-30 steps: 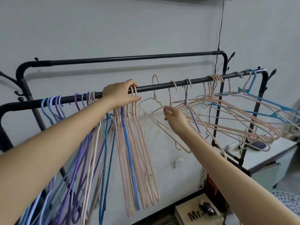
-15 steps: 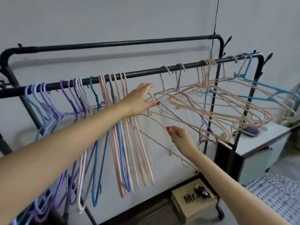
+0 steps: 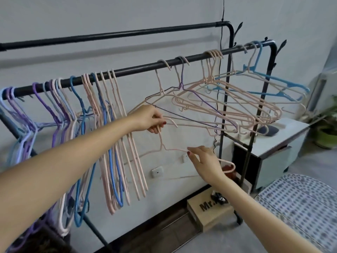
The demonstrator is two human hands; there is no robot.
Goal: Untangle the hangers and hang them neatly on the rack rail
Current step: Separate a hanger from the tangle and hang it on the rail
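Nearest to us, our right hand (image 3: pixel 204 161) pinches the shoulder wire of a pink hanger (image 3: pixel 175 150) between thumb and fingers (image 3: pixel 191 154), low and in front of the rack. A little farther and to the left, our left hand (image 3: pixel 149 119) has its fingers curled around the neck of the same pink hanger, just under its hook. The hanger is off the rail, held between both hands below the tangle.

We judge it light, thin and a little springy, with a smooth coating that may slip in a loose pinch. Its hook and notched ends look likely to snag neighbouring wires, so the neck and one shoulder seem the best places to hold, steering the hook clear.

Beyond the hands, the front rail (image 3: pixel 138 70) of the black rack carries a neat row (image 3: pixel 102 110) of purple, blue and pink hangers hanging straight on the left. To the right, a tangled cluster (image 3: pixel 228 99) of pink, purple and blue hangers lies splayed almost flat, hooks on the rail.

A rear rail (image 3: pixel 127 34) runs behind, close to the pale wall (image 3: pixel 109 13). Low at the right are a cardboard box (image 3: pixel 209 210), a white cabinet (image 3: pixel 273 154) and a patterned bed cover (image 3: pixel 300 201).
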